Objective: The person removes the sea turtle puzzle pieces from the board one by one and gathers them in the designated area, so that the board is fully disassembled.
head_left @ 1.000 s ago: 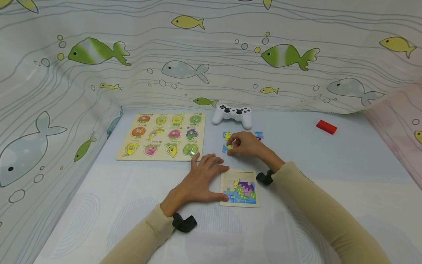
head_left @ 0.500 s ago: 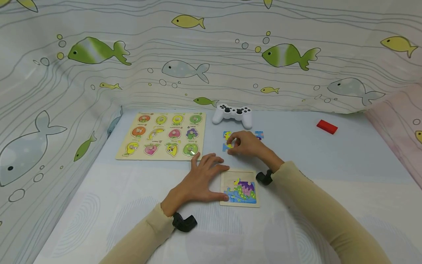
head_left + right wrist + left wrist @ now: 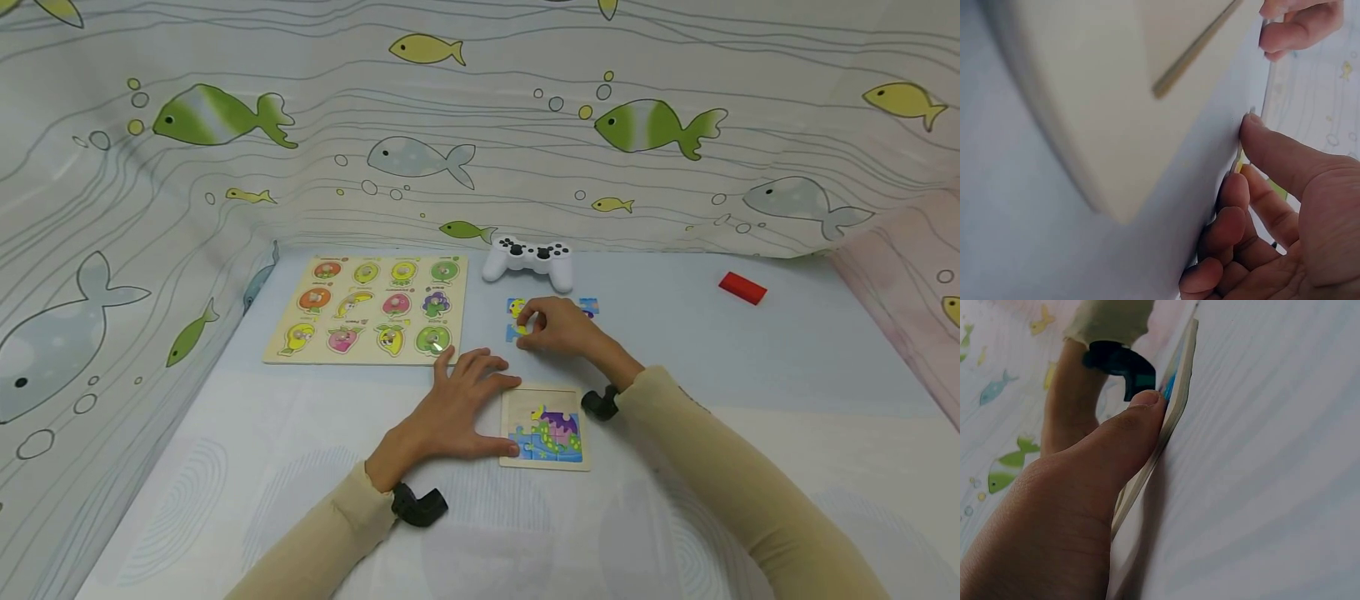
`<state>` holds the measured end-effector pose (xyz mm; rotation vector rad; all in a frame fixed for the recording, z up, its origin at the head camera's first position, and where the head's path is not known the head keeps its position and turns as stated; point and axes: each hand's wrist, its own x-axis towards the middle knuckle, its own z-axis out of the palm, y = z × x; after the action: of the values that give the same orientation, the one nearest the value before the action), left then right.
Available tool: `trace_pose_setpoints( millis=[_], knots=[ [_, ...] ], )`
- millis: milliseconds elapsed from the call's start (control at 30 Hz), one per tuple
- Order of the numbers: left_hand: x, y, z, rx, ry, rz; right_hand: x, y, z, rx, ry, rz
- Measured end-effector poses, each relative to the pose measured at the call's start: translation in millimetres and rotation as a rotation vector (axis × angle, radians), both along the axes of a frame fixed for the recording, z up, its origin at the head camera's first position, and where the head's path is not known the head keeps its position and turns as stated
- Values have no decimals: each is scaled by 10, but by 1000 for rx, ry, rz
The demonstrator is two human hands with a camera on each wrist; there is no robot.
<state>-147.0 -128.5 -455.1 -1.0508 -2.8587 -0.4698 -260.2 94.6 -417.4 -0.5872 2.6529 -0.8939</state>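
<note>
In the head view my left hand (image 3: 457, 417) is spread beside a small wooden jigsaw tray (image 3: 519, 404). Its thumb lies over the tray's left edge and its index fingertip is at the upper left corner. Joined pieces with a purple, green and blue picture fill the tray's lower right part. Farther back, my right hand (image 3: 558, 327) pinches a jigsaw piece (image 3: 513, 334), blue with yellow, down at the table. The right wrist view shows that thin piece (image 3: 1239, 164) edge-on between thumb and fingers. My right hand partly covers it and the pieces around it.
A loose yellow-and-blue piece (image 3: 515, 307) and a blue-purple piece (image 3: 589, 306) lie around my right hand. Behind them is a white game controller (image 3: 529, 260). A wooden fruit puzzle board (image 3: 367, 325) stands left, a red block (image 3: 743, 288) far right. Fish-patterned cloth (image 3: 525, 108) rises behind.
</note>
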Motion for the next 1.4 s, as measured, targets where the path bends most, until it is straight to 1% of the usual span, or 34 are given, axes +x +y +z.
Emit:
trace_pose_setpoints(
  millis=[367, 467, 667, 767, 867, 1067, 1167, 1400],
  knots=[
    [9, 20, 4, 13, -18, -9, 43, 40, -4, -21, 11, -17],
    [4, 27, -6, 9, -20, -9, 74, 74, 13, -55, 0, -15],
    [-2, 39, -13, 14, -16, -10, 118, 250, 12, -168, -39, 18],
    [-6, 39, -18, 13, -13, -8, 154, 362, 6, -186, -65, 36],
    [-11, 34, -24, 13, -10, -6, 223, 459, 14, -177, -87, 74],
    [-16, 20, -15, 10, -12, 2, 416, 575, -14, -186, -117, 174],
    [-14, 10, -14, 10, -17, 7, 517, 594, -35, -185, -106, 192],
    [-9, 10, -16, 15, -4, 3, 700, 589, -31, -147, -88, 185]
  ],
)
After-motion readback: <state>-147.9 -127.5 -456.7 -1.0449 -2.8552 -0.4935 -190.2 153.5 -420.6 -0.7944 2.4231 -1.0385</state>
